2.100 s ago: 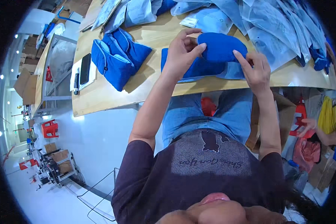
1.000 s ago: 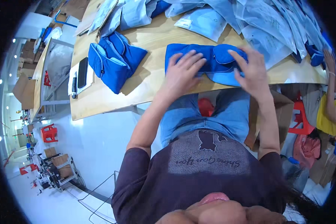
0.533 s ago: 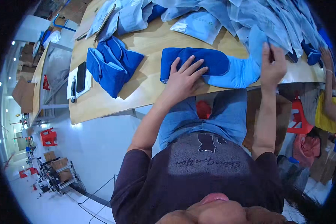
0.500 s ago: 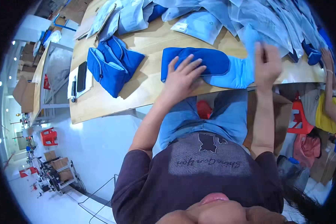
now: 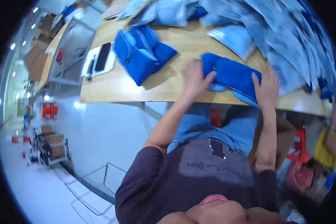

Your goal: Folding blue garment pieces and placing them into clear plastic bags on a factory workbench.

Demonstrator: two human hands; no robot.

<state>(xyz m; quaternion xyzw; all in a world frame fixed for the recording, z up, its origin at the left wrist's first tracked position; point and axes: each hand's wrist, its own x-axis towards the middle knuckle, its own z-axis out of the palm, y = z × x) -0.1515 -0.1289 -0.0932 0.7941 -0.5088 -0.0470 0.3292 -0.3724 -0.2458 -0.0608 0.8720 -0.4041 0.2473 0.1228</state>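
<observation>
A blue padded fabric piece (image 5: 233, 74) lies folded on the table in front of me, with a strip of light blue lining showing along its near edge. At its left end is my left hand (image 5: 193, 79), the thumb touching the fabric and the fingers apart but somewhat blurred. My right hand (image 5: 268, 89) rests against the right end, fingers stretched out and thumb spread over the top. To the left, another blue padded piece (image 5: 142, 54) stands folded in loose layers, and neither hand touches it.
A large pile of translucent plastic bags (image 5: 283, 41) covers the back right, with a bagged light blue pack (image 5: 233, 39) before it. A black phone (image 5: 103, 56) and a pen (image 5: 90, 69) lie on white paper at left. Red stools (image 5: 49, 111) stand on the floor.
The light blue end that my right hand was lifting is now folded under or over, leaving mostly dark blue on top. My left hand has moved off the top to the left end. The view has shifted.
</observation>
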